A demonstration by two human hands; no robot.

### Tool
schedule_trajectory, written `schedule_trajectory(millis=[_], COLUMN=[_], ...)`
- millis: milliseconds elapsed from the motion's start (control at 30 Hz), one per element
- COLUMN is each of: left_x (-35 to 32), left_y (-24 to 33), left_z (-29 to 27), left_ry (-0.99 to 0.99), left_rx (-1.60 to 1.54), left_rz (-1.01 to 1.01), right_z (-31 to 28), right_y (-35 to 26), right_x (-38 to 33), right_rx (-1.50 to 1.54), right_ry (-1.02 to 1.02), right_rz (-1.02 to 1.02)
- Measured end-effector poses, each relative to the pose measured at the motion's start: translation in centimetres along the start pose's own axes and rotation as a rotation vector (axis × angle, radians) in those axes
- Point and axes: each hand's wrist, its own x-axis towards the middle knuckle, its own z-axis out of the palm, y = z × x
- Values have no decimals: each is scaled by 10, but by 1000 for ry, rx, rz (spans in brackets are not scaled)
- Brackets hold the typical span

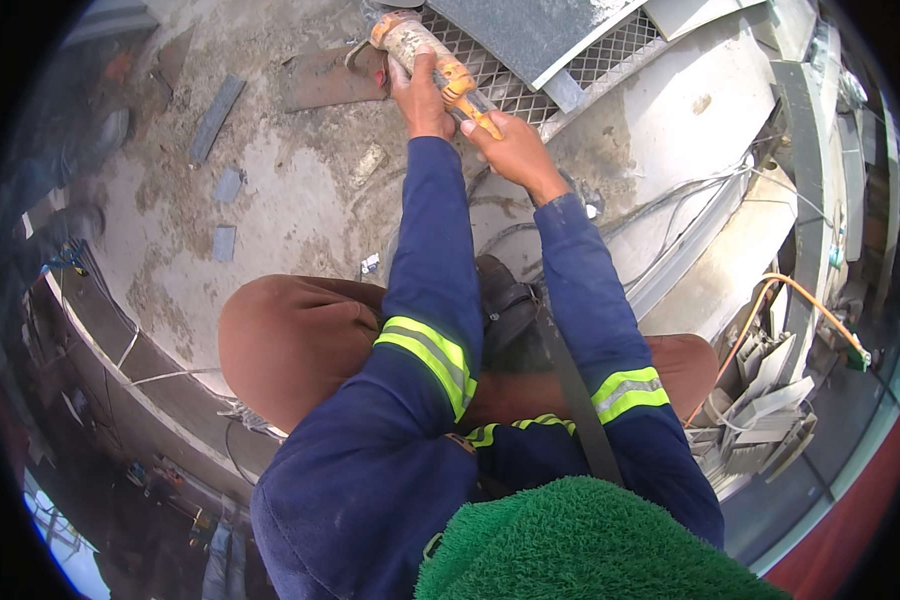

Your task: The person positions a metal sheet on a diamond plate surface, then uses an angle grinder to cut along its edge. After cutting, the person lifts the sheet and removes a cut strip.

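Note:
Out in front of me, at the top of the view, a dusty orange angle grinder [457, 82] is held in both hands. My left hand [423, 103] is closed round its body near the head, the thumb lying along the top. My right hand [518, 155] grips the rear end of the tool. The grinder's head points up and to the left, close to a grey slab [540, 40] with a pale edge. That slab lies over an expanded metal mesh [478, 68]. Whatever the disc touches is hidden from here.
Left of the grinder lies a flat brown piece [325, 78] on the dusty floor. Grey offcuts [216, 118] are scattered farther left. Cables [685, 190] run along a metal channel [685, 255] at the right. A heap of scrap strips [765, 415] sits beside an orange hose [760, 290].

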Motion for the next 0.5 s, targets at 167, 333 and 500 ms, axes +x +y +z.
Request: schedule_trajectory(millis=[167,333,500], left_x=[-13,-22,-31], left_y=[2,2,6], left_z=[1,3,4], left_ry=[0,32,8], left_rx=[12,13,26], left_rz=[-15,-15,-14], right_z=[-2,-1,-2], right_y=[5,10,12], right_x=[-10,-17,-25], right_rx=[3,39,36], right_ry=[7,16,11], right_rz=[5,-6,-7])
